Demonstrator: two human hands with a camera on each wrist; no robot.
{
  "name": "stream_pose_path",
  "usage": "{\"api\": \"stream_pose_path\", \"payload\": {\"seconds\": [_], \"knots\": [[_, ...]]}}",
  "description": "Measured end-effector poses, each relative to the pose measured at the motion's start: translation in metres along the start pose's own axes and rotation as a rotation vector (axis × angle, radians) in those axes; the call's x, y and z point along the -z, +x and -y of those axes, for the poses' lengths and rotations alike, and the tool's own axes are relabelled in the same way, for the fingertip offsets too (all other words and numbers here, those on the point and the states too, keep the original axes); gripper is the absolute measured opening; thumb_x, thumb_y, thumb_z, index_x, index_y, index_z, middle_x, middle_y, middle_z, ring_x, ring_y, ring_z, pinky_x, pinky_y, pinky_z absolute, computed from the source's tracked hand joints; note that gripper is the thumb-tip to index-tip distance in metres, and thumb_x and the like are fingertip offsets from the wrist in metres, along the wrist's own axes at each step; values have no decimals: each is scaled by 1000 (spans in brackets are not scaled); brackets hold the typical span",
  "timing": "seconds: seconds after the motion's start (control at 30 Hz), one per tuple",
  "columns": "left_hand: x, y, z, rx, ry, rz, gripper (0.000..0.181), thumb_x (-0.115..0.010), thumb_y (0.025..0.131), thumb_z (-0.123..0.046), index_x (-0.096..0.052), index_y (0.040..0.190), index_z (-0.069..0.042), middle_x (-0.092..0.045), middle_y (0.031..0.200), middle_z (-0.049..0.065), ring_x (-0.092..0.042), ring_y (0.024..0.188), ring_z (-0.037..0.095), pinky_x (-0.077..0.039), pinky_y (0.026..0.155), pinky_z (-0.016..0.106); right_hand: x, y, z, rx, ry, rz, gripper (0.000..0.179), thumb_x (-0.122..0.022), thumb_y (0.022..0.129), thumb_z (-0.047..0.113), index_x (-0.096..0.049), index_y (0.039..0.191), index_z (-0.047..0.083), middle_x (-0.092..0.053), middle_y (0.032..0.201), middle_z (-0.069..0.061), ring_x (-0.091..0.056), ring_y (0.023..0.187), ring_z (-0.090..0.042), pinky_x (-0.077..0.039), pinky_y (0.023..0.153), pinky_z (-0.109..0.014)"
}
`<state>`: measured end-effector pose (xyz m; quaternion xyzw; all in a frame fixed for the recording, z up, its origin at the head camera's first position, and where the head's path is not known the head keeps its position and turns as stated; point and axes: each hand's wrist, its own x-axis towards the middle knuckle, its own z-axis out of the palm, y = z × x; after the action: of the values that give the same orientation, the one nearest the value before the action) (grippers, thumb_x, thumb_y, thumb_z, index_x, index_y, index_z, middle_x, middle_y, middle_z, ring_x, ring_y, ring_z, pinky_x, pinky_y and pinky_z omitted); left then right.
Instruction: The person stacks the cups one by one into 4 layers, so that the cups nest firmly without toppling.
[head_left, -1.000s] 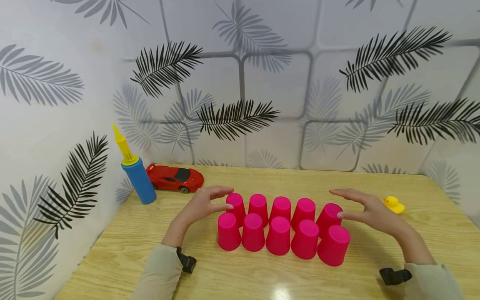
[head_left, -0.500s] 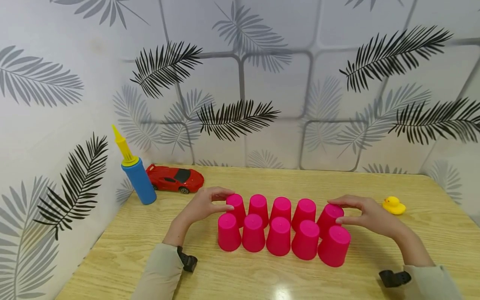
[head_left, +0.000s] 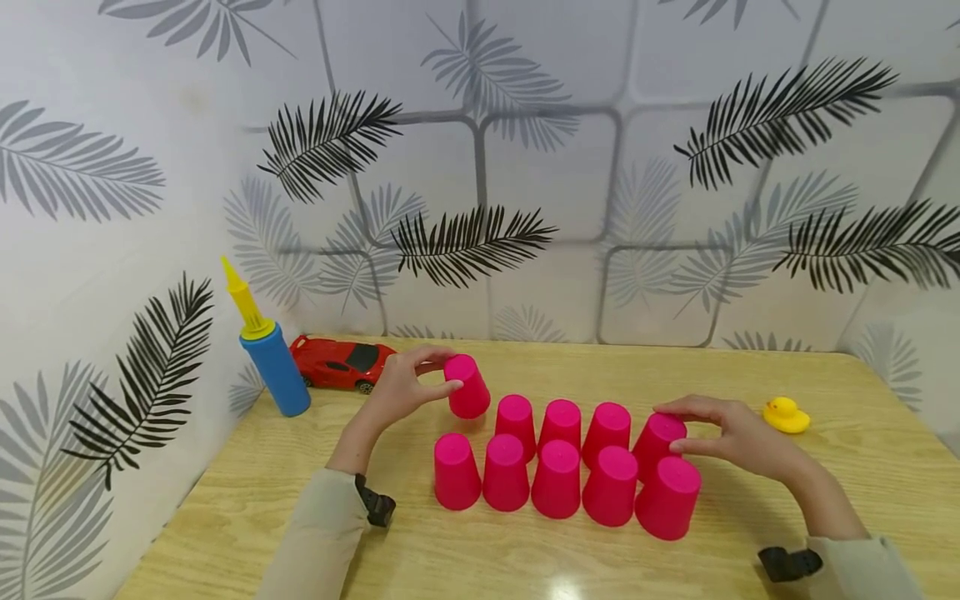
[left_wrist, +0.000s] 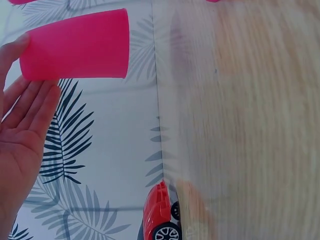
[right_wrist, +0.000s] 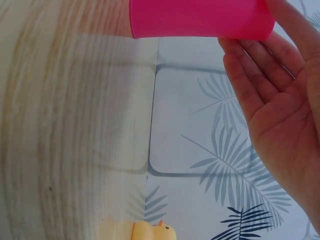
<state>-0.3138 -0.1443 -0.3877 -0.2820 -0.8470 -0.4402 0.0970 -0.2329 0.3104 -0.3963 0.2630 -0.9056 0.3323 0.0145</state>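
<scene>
My left hand [head_left: 401, 390] grips an upside-down pink plastic cup [head_left: 469, 392] near its closed top, thumb in front and fingers behind. This cup is raised off the table and leans slightly; in the left wrist view its rim side [left_wrist: 95, 47] hangs well above the wood. At the other end of the back row, my right hand [head_left: 738, 432] pinches another upside-down pink cup [head_left: 654, 447] between thumb and fingers. Three more cups stand between them in the back row, such as the second cup [head_left: 516, 425]. A front row of upside-down cups [head_left: 557, 483] is nearer me.
At the back left, a blue pump with a yellow nozzle [head_left: 276, 367] stands before a red toy car [head_left: 341, 364], close to my left hand. A yellow rubber duck [head_left: 786, 414] sits beyond my right hand. The patterned wall [head_left: 540, 292] borders the wooden table [head_left: 480, 558].
My left hand has lifted the leftmost back cup up and away from its row. The right hand has come down onto the rightmost back cup and now holds it near the top.
</scene>
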Motion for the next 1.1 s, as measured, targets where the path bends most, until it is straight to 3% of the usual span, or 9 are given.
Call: {"api": "stream_pose_path", "payload": {"seconds": [0.17,0.33,0.73,1.1], "knots": [[-6,11,3,-1,-49,-58,45,-79,82,-12,-63,122,-1,-68,118,17,-67,111,32,-54,98,42,0,-1,-1,1,-5,-1,47,-75,85,29,-63,128,15,-70,121,-5,-53,107,15,-59,86,-29],[-17,21,8,18,-100,-55,46,-77,83,-9,-59,125,0,-65,121,19,-63,115,34,-52,101,47,-1,-2,-2,1,-3,-16,47,-75,85,30,-64,128,15,-70,120,-4,-54,106,15,-59,86,-28],[-41,36,13,59,-90,57,47,-77,83,-9,-56,123,4,-64,120,23,-64,116,36,-52,101,43,-1,-3,0,4,-30,-20,47,-75,84,31,-64,127,16,-71,120,-2,-56,108,12,-59,87,-29],[-52,49,8,69,20,146,45,-77,84,-11,-59,123,2,-65,122,19,-65,117,32,-53,101,40,0,-3,-1,0,-39,-17,47,-75,84,31,-64,127,15,-71,119,-3,-56,107,11,-59,87,-30]]}}
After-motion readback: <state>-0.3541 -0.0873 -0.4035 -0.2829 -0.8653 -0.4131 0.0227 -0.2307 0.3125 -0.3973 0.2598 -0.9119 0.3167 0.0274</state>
